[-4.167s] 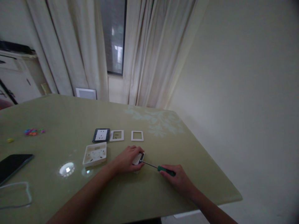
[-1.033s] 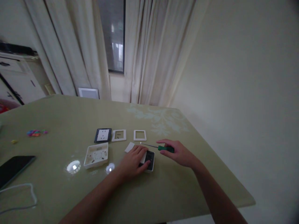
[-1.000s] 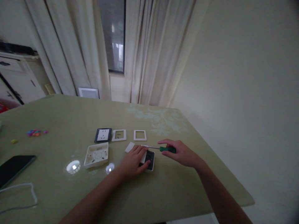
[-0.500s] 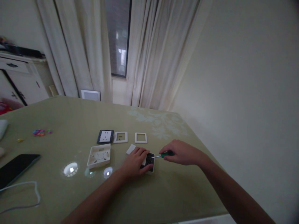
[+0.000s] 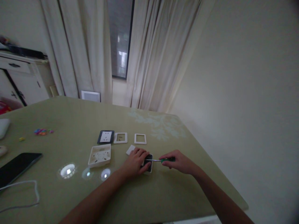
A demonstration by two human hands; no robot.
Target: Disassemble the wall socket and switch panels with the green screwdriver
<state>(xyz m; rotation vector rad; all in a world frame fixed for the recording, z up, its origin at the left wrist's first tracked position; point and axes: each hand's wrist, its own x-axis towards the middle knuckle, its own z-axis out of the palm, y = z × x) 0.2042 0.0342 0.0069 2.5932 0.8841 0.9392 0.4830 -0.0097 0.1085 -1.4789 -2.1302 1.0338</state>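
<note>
My left hand (image 5: 135, 161) presses a small electrical panel (image 5: 149, 167) with a black inner side and a white rim against the table; the fingers and thumb cover much of it. From the right, my right hand (image 5: 178, 161) grips the green handle of a screwdriver (image 5: 156, 160). Its metal shaft lies low, almost level, and reaches over the panel's black part. Where exactly the tip touches cannot be made out. A flat white piece (image 5: 130, 150) sticks out beyond my left fingers.
Left of my hands lie a white back box (image 5: 100, 156), a dark-framed socket (image 5: 106, 137), a white frame (image 5: 115, 140) with small screws inside its opening, and another white frame (image 5: 140, 143). Further left are a phone (image 5: 20, 166), a white cable (image 5: 36, 189) and small colourful pieces (image 5: 42, 132).
The screwdriver has moved left, its shaft now reaching further across the panel. My right hand has dropped slightly and its grip on the handle has shifted. My left hand stays on the panel.
</note>
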